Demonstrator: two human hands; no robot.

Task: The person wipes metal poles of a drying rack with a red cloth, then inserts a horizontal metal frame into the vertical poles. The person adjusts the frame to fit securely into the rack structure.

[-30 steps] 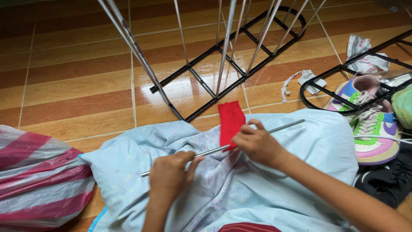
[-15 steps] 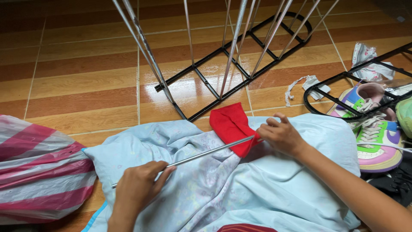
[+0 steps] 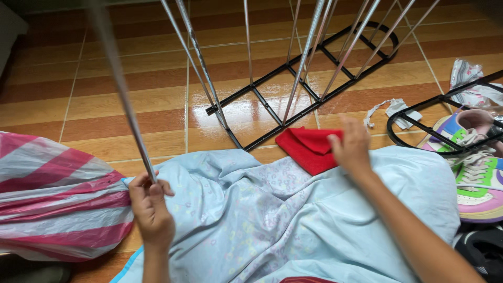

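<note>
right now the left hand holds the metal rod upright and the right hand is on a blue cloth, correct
Not quite. In the head view the left hand does hold the metal rod upright, but the right hand rests on a red cloth, not a blue one.

You are on the floor of a home, judging by the glossy brown-striped floor tiles (image 3: pixel 105 99), the metal drying rack (image 3: pixel 304 78) standing on them, the pale blue bedsheet (image 3: pixel 293 220) spread just below that rack, and the sneakers (image 3: pixel 479 173) to its right.

Bright daylight, floor glare, blurred rod (image 3: pixel 112 68)
</note>
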